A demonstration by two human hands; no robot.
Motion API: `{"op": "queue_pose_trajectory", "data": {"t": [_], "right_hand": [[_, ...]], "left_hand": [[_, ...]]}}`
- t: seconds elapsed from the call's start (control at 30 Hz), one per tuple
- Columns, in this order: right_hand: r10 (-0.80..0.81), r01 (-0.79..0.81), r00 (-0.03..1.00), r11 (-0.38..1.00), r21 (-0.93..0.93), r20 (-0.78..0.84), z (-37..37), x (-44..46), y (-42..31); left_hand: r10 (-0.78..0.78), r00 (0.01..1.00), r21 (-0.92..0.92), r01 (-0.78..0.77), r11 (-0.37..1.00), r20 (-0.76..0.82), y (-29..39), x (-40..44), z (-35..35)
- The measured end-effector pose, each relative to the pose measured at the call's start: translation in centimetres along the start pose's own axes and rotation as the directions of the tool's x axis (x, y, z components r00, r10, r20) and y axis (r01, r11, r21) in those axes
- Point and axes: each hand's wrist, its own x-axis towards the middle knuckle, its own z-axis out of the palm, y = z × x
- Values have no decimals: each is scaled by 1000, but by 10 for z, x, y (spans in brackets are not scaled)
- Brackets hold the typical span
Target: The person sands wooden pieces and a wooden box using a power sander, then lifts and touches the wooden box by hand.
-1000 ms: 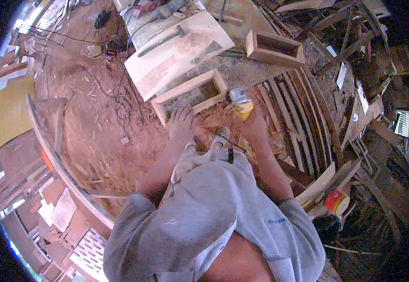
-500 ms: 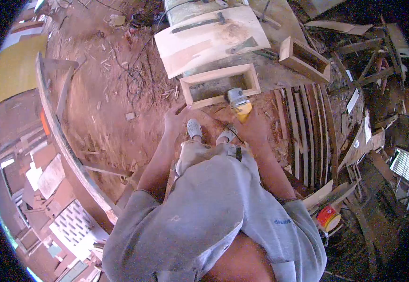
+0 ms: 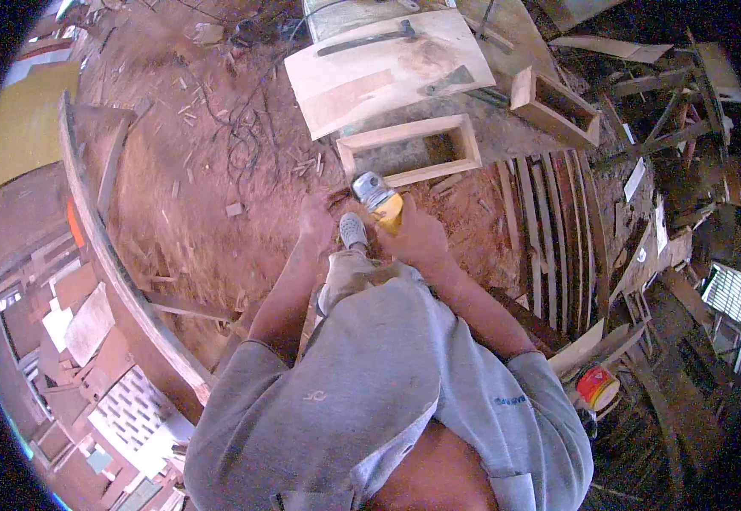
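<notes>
My right hand [image 3: 421, 241] is wrapped round a yellow angle grinder [image 3: 385, 206]; its grey metal head points up and to the left. That head is close to the lower left corner of a rectangular wooden frame [image 3: 430, 174], and I cannot tell whether they touch. My left hand [image 3: 317, 220] is just below the same corner, its fingers bent around something small and dark that I cannot make out. Blur hides the fingertips. Between my hands a light perforated shoe [image 3: 352, 230] shows on the reddish ground.
Beyond the frame lies a pale board [image 3: 362, 81] with a hammer [image 3: 366, 39] on it. A second wooden box frame [image 3: 555, 109] stands to its right. Several long planks [image 3: 549, 247] lie at right. A curved timber [image 3: 115, 255] runs along the left. Black cable [image 3: 247, 145] trails across the ground.
My right hand and the grinder have moved left, from the middle of the frame's near side to its left corner. My left hand has shifted slightly down from the corner.
</notes>
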Motion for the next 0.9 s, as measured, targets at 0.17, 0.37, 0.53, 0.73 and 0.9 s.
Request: {"op": "queue_pose_trajectory", "data": {"t": [0.17, 0.37, 0.53, 0.73, 0.9], "right_hand": [[-35, 33, 998, 999, 42, 42, 5, -3, -18], [119, -118, 993, 992, 47, -24, -11, -6, 4], [296, -286, 951, 953, 101, -95, -40, -12, 64], [395, -368, 889, 918, 150, -231, -56, -12, 112], [334, -281, 861, 941, 188, -383, -58, -6, 162]], "left_hand": [[-88, 991, -53, 83, 995, -99, -4, 1, -3], [-20, 993, 389, 65, 919, -118, 6, -19, 24], [200, 976, 761, -65, 646, -87, 14, -41, 81], [183, 966, 779, 30, 626, -184, 6, -31, 67], [180, 971, 689, -21, 724, -159, -19, -8, 33]]}}
